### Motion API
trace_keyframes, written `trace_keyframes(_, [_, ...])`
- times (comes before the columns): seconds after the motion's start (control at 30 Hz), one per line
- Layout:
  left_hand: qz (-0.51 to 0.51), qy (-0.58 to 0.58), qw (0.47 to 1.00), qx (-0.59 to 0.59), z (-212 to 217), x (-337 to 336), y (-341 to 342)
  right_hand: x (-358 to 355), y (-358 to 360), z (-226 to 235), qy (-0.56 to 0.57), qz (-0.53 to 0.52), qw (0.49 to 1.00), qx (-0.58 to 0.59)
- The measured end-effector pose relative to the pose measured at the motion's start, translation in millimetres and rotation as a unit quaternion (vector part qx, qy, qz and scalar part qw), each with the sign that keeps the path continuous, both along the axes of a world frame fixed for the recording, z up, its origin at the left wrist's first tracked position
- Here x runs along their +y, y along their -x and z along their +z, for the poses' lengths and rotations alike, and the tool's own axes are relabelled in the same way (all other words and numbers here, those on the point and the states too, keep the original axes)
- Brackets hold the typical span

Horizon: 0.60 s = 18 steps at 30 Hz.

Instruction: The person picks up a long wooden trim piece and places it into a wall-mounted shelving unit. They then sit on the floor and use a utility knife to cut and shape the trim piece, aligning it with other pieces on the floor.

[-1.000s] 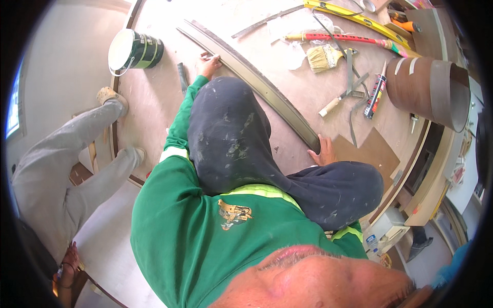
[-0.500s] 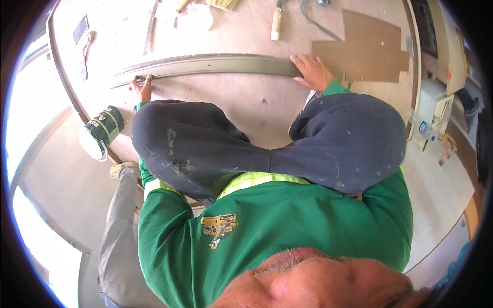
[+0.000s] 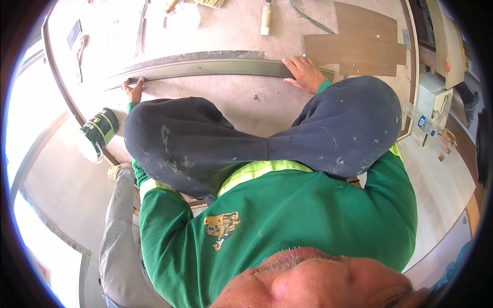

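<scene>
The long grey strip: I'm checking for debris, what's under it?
Pale surface shows around the grey strip, a darker strip along its far edge; whatever lies directly beneath is covered.

A dark green bucket point(image 3: 105, 127) is sitting near the left edge of the pale work surface point(image 3: 241, 41), and beyond it a co-worker's grey trouser leg point(image 3: 117, 226) is showing, ending in a tan shoe point(image 3: 118, 170). Brush bristles point(image 3: 210, 2) are poking in at the top, a wooden-handled tool point(image 3: 265, 21) is lying nearby, and brown sheets point(image 3: 354, 49) are overlapping farther right. Over there, a clear bottle point(image 3: 422, 119) is resting beside a white box point(image 3: 430, 92).
</scene>
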State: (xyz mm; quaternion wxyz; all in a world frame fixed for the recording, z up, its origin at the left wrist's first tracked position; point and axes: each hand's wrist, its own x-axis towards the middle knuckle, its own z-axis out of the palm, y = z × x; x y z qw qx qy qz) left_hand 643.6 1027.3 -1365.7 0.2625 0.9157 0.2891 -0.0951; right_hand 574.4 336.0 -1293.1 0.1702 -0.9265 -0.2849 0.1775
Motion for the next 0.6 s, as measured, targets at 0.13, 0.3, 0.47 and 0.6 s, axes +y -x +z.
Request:
trace_keyframes(0.13, [0.051,0.090,0.995,0.010,2.3,-18.8,-8.3,-0.7,10.3,-0.3,-0.007,-0.035,0.999,-0.023])
trace_keyframes(0.3, [0.057,0.062,0.996,0.001,-15.6,19.5,1.4,2.3,5.9,4.2,0.027,-0.037,0.999,-0.009])
trace_keyframes(0.47, [0.071,0.073,0.994,0.029,-17.7,13.7,-10.7,1.8,4.9,10.2,0.048,-0.041,0.998,-0.006])
trace_keyframes(0.6, [0.062,0.050,0.996,0.039,-11.2,9.2,-8.6,3.7,2.3,10.0,0.050,-0.044,0.998,0.003])
